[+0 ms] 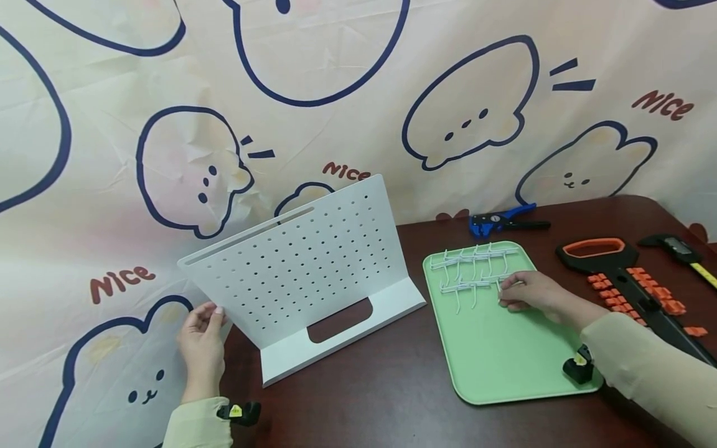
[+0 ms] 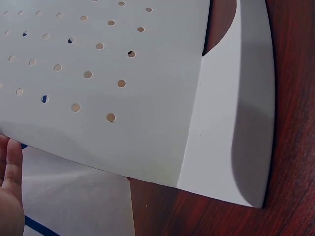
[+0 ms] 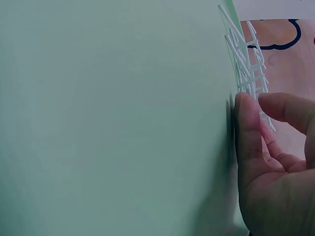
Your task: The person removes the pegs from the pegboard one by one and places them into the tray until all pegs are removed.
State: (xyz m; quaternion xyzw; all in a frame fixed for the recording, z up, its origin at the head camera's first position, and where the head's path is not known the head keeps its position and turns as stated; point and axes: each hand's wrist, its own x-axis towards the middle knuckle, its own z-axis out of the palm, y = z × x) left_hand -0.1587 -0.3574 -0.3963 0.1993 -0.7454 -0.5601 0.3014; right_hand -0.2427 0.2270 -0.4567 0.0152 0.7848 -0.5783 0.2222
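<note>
A white pegboard [image 1: 313, 261] with rows of small holes and a slotted bent foot stands tilted on the table. My left hand [image 1: 203, 342] pinches its left edge, thumb toward the front; in the left wrist view only part of that hand [image 2: 9, 187] shows beside the board [image 2: 147, 147]. Two white wire hook racks lie at the far end of a green tray [image 1: 515, 354]. At the nearer rack [image 1: 465, 286], my right hand [image 1: 532, 292] pinches the right end between thumb and fingers. The other rack [image 1: 476, 256] lies just behind it.
Blue-and-black pliers [image 1: 498, 221] lie behind the tray. To its right are a black tool with an orange-lined handle [image 1: 599, 252], several orange clips [image 1: 661, 292] and a digital caliper [image 1: 678, 249]. A printed cloth [image 1: 336, 137] hangs behind the brown table [image 1: 358, 398].
</note>
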